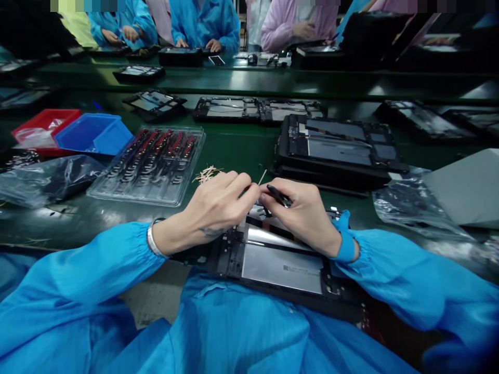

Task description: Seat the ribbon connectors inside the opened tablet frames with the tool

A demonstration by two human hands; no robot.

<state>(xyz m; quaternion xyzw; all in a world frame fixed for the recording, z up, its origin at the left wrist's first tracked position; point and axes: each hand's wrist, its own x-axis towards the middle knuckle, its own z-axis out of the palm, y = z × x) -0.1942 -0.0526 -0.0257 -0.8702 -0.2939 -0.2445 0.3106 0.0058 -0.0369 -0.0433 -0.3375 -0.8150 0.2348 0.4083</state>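
Observation:
My left hand (pixel 223 201) is closed in a pinch at its fingertips, meeting those of my right hand (pixel 303 209). A thin tan strip (pixel 262 177) sticks up where the fingertips meet. Curled in my right hand is a black tool (pixel 279 195) that looks like tweezers; part of it is hidden by the fingers. Beneath both hands an opened tablet (pixel 283 267) lies tilted at the bench edge, its silvery battery facing up. My hands cover part of its far side. A small pile of similar tan strips (pixel 208 174) lies just beyond my left hand.
Left of my hands is a clear plastic tray (pixel 177 193) of small red-and-black parts. Behind it stand a blue bin (pixel 93 134) and a red bin (pixel 47 122). More opened tablets are stacked (pixel 339 140) ahead on the right. Co-workers' hands (pixel 214 45) show across the bench.

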